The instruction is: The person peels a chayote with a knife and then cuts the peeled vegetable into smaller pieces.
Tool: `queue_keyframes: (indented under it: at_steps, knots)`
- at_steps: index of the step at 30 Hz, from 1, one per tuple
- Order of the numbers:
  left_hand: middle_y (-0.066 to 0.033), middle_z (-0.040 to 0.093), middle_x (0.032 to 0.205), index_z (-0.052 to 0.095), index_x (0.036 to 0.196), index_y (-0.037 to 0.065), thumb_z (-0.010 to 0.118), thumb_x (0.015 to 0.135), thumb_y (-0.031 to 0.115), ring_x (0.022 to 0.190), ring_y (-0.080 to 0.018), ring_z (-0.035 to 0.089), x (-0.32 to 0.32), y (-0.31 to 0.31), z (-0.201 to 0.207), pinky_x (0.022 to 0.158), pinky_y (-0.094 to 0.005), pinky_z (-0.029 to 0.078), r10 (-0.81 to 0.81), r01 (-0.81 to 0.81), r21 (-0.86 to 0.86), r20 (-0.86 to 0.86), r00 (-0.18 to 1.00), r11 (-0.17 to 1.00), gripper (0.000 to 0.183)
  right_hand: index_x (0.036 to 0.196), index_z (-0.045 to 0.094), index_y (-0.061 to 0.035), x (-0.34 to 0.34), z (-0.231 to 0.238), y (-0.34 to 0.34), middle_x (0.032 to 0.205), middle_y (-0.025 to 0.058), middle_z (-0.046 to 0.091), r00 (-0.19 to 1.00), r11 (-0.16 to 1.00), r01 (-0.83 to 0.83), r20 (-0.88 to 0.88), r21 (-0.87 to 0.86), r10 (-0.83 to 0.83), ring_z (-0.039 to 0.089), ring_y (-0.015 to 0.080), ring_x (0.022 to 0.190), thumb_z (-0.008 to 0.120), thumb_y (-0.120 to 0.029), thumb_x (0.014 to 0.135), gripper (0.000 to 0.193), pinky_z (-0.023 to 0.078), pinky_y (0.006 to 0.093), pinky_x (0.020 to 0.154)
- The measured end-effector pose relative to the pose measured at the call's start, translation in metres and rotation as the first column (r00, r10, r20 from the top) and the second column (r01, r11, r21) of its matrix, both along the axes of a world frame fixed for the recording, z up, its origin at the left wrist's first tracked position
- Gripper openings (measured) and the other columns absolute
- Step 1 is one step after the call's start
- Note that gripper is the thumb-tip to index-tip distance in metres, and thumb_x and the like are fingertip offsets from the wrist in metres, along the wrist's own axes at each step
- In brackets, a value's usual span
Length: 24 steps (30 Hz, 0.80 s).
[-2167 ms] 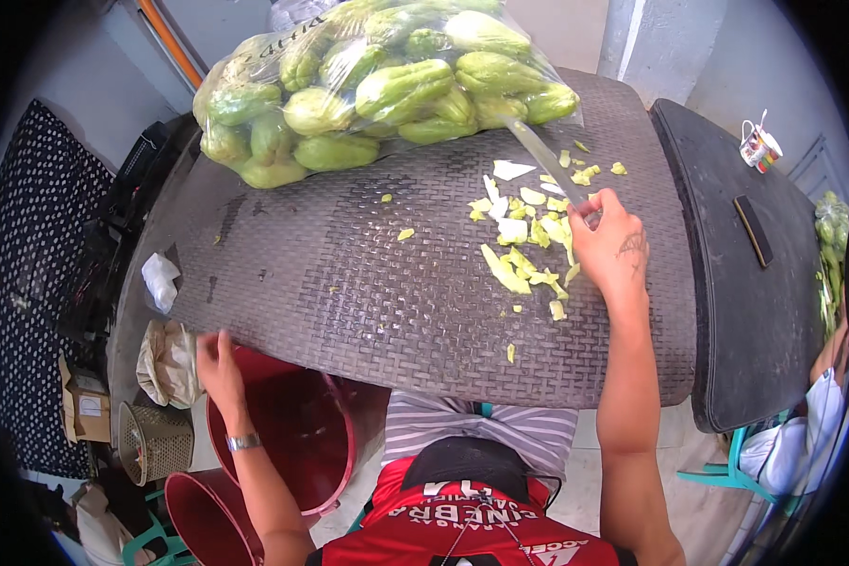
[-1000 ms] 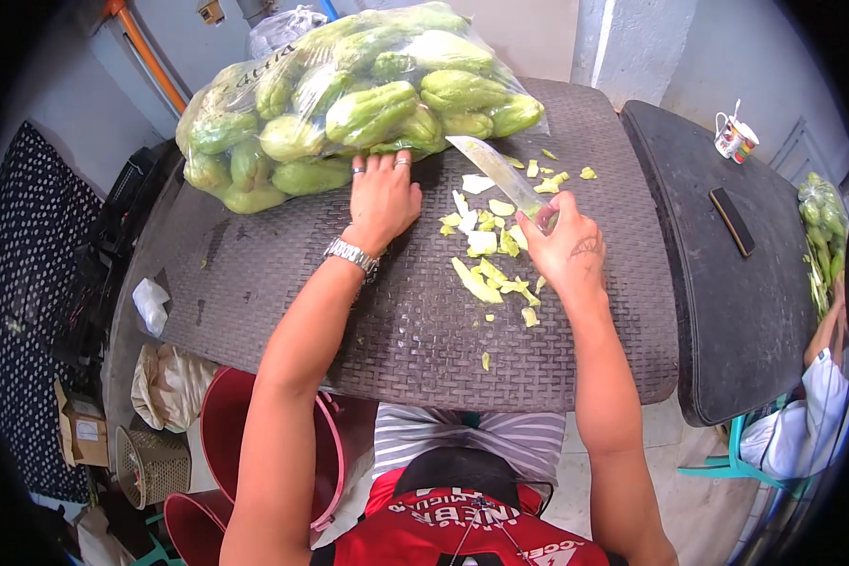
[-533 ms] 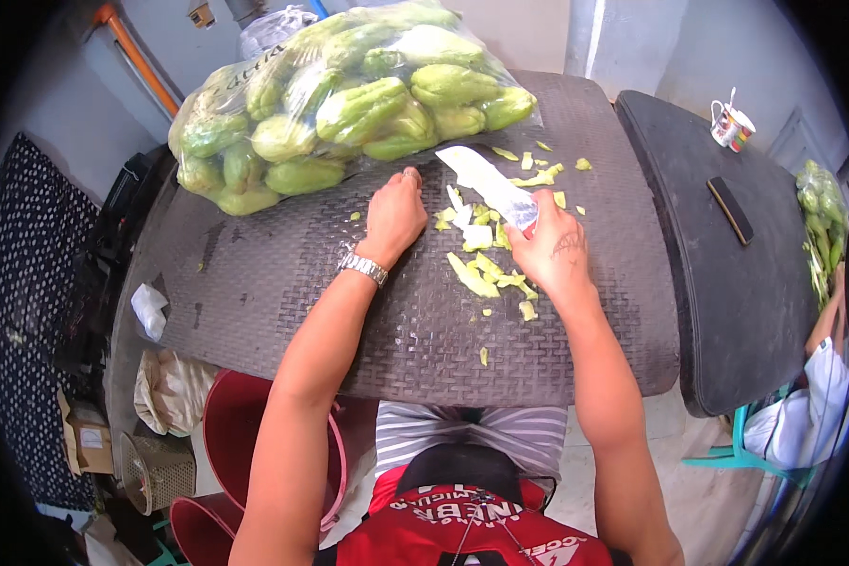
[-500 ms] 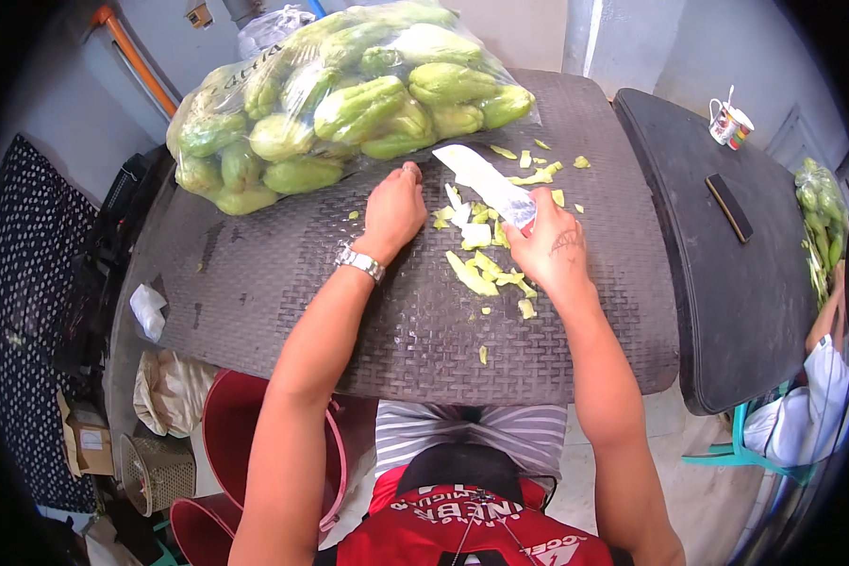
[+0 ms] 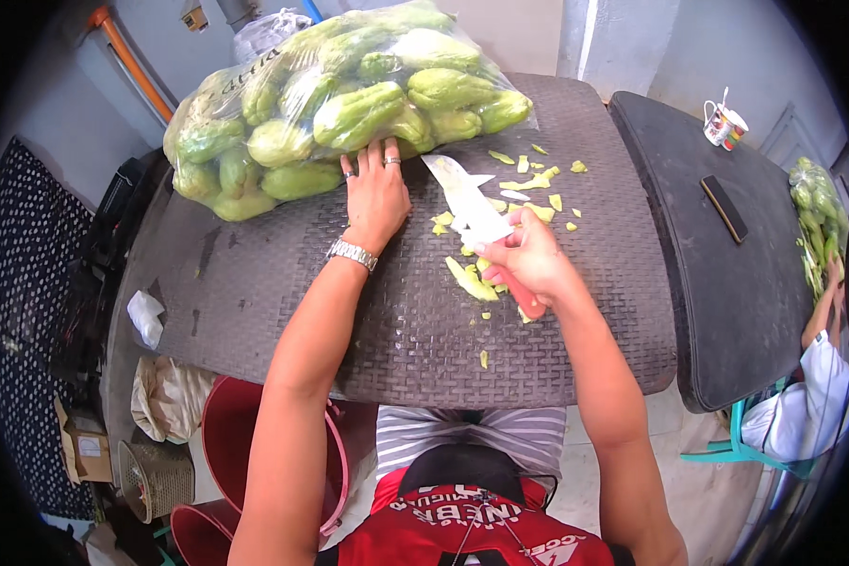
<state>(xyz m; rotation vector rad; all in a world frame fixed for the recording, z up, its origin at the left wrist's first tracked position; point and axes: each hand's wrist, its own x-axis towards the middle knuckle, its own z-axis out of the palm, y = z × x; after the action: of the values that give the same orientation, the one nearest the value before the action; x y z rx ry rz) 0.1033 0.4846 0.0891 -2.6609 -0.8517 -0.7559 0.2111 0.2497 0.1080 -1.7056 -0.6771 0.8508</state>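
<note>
Dark woven-plastic table [image 5: 255, 283]: my left hand [image 5: 375, 193] lies flat and open, fingertips touching the clear plastic bag of green chayotes [image 5: 340, 104] at the far left corner, nothing gripped yet. My right hand [image 5: 528, 264] is closed around the red handle of a broad white-bladed knife [image 5: 467, 198], blade pointing to the far edge over pale green peel scraps [image 5: 524, 189] mid-table. Looks like fetch-next-chayote step; next move needs the left fingers into the bag opening, knife held clear.
</note>
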Motion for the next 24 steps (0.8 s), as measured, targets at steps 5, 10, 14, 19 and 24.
queue_keyframes:
  at_steps: [5, 10, 14, 19, 24]
  knots:
    - [-0.0196, 0.058, 0.133, 0.042, 0.148, 0.000, 0.069, 0.084, 0.016, 0.128, -0.0356, 0.052, -0.003, 0.009, -0.004, 0.111, -0.0567, 0.036, 0.059, -0.057, 0.052, -0.038, 0.998, 0.997, 0.071, 0.116, 0.037, -0.0016, -0.023, -0.003, 0.009, 0.093, 0.0152, 0.064, 0.947, 0.986, 0.073, -0.320, 0.147, -0.023, 0.066, 0.0175, 0.063, 0.075, -0.005, 0.091, 0.046, 0.056, 0.0322, 0.052]
    - [-0.0211, 0.066, 0.117, 0.048, 0.142, -0.001, 0.067, 0.085, 0.014, 0.110, -0.0361, 0.062, -0.017, 0.017, 0.002, 0.098, -0.0505, 0.047, -0.025, 0.023, -0.122, -0.016, 1.000, 0.992, 0.061, 0.113, 0.040, 0.0000, -0.048, 0.005, 0.027, 0.090, 0.0141, 0.065, 0.942, 0.978, 0.137, -0.325, 0.157, -0.080, 0.064, 0.0162, 0.061, 0.077, -0.007, 0.090, 0.044, 0.055, 0.0314, 0.050]
    - [-0.0218, 0.069, 0.099, 0.056, 0.128, -0.002, 0.063, 0.085, 0.011, 0.100, -0.0375, 0.065, -0.025, 0.013, -0.006, 0.091, -0.0489, 0.051, -0.117, 0.134, -0.136, 0.122, 0.986, 0.982, 0.045, 0.115, 0.043, 0.0029, -0.047, -0.017, 0.046, 0.089, 0.0139, 0.066, 0.924, 0.957, 0.171, -0.374, 0.235, -0.073, 0.065, 0.0173, 0.062, 0.077, -0.007, 0.090, 0.044, 0.056, 0.0317, 0.052]
    - [-0.0217, 0.070, 0.084, 0.062, 0.121, -0.002, 0.058, 0.085, 0.008, 0.087, -0.0382, 0.068, -0.030, 0.011, -0.006, 0.086, -0.0483, 0.052, -0.126, 0.138, -0.090, 0.122, 0.985, 0.986, 0.038, 0.110, 0.052, 0.0039, -0.072, -0.006, 0.060, 0.085, 0.0122, 0.067, 0.904, 0.940, 0.266, -0.394, 0.216, -0.165, 0.065, 0.0169, 0.062, 0.075, -0.008, 0.091, 0.031, 0.055, 0.0311, 0.052]
    - [-0.0214, 0.071, 0.085, 0.063, 0.123, -0.002, 0.058, 0.084, 0.008, 0.088, -0.0380, 0.069, -0.031, 0.009, -0.003, 0.086, -0.0486, 0.052, -0.087, 0.094, -0.132, 0.054, 0.995, 0.987, 0.040, 0.108, 0.056, 0.0032, -0.062, -0.016, 0.061, 0.084, 0.0109, 0.067, 0.852, 0.911, 0.360, -0.468, 0.199, -0.235, 0.063, 0.0154, 0.060, 0.073, -0.008, 0.092, 0.026, 0.054, 0.0296, 0.052]
